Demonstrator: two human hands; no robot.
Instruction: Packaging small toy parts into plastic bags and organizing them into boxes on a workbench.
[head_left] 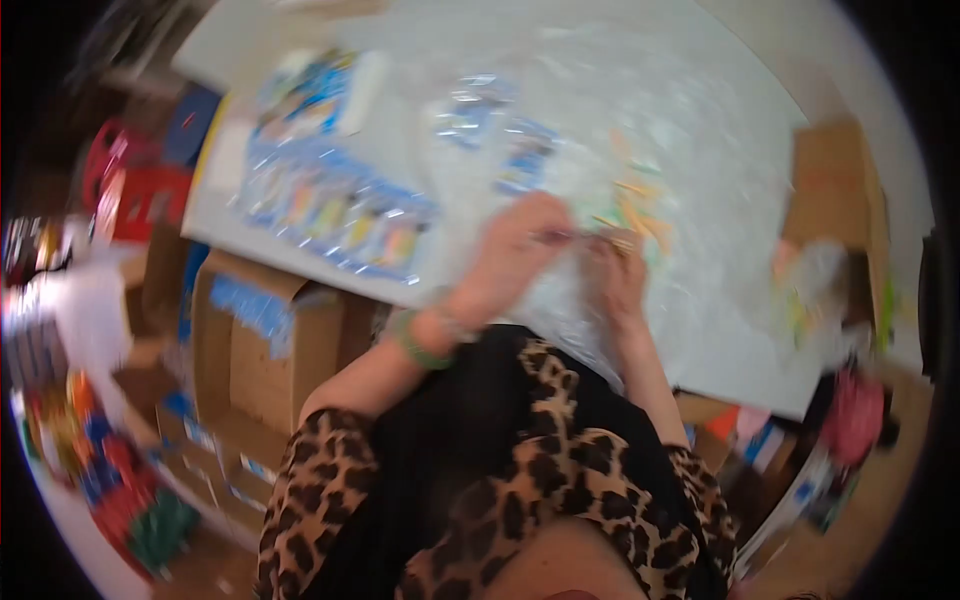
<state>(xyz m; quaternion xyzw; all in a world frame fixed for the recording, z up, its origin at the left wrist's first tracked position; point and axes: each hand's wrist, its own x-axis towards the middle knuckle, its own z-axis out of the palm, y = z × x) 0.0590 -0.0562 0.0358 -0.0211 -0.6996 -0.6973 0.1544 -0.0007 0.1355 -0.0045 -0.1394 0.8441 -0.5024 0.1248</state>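
Observation:
My left hand (520,240), with a green bangle at its wrist, is closed near the table's front edge. My right hand (618,272) is closed too, its fingertips close to those of the left. Something small and thin is between the fingertips, too blurred to name. A crumpled clear plastic sheet or bag (570,312) hangs below the hands at the table's edge. Just beyond my right hand lies a loose pile of small yellow, orange and green pieces (640,205). Two blue-and-clear packets (526,155) (474,108) lie beyond my left hand.
On the white table (400,110), a row of clear packets with coloured contents (340,210) lies at left, beside a blue printed pack (315,90). A cardboard box (825,190) stands at right. An open carton (250,370) sits below the table's left edge.

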